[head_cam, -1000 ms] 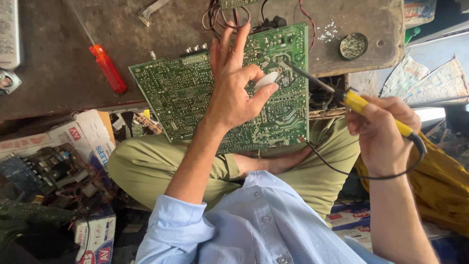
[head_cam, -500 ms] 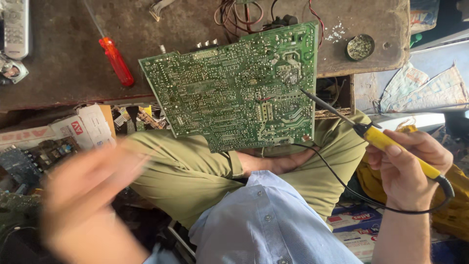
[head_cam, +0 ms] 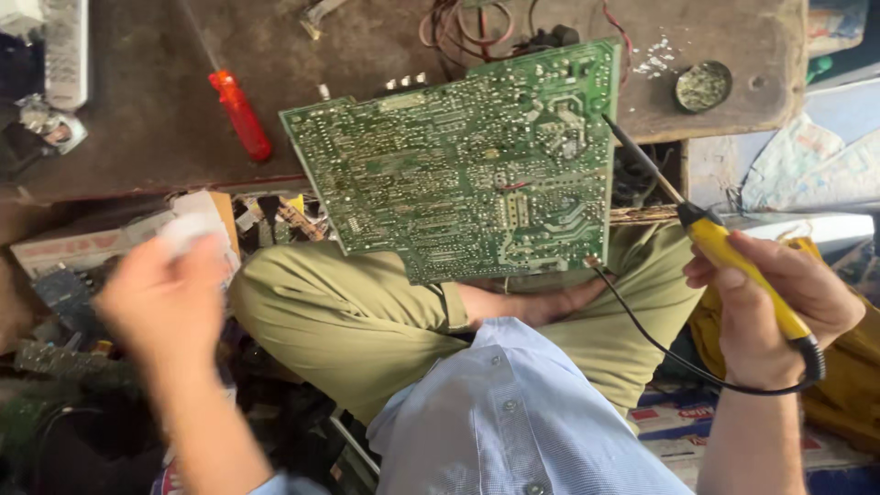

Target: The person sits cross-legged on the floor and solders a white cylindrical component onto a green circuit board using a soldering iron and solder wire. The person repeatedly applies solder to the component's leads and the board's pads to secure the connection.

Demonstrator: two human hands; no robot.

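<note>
Across upper frame: one dark worn workbench [head_cam: 128, 147], edge runs left to right.
Circuit board count: one green circuit board [head_cam: 467, 160], solder side up, frame centre, far part on the bench, near edge over the lap; tilted, far right corner highest in frame.
Legs: crossed, olive trousers [head_cam: 339, 321], below the board.
Shirt: light blue shirt [head_cam: 513, 422], bottom centre.
Right hand: right hand [head_cam: 765, 307], right of frame, fist wrapped tight around the yellow handle, thumb on top.
Soldering iron count: one soldering iron [head_cam: 724, 252], yellow grip, dark shaft; long axis diagonal, lower right to upper left; tip points up-left, at the board's right edge, touching or just off, cannot tell.
Cord: one black cord [head_cam: 660, 344] loops from the handle end, lower right, toward the board's lower right corner.
Left hand: left hand [head_cam: 165, 298], lower left, heavily blurred, well apart from the board; something whitish at the fingertips, cannot tell if it is held or how far the fingers spread.
Screwdriver count: one red-handled screwdriver [head_cam: 240, 115], upper left on the bench, handle toward lower right, blade toward upper left.
Tin count: one small round tin [head_cam: 703, 86], upper right on the bench.
Wires: reddish wire coil [head_cam: 458, 23], top centre, behind the board.
</note>
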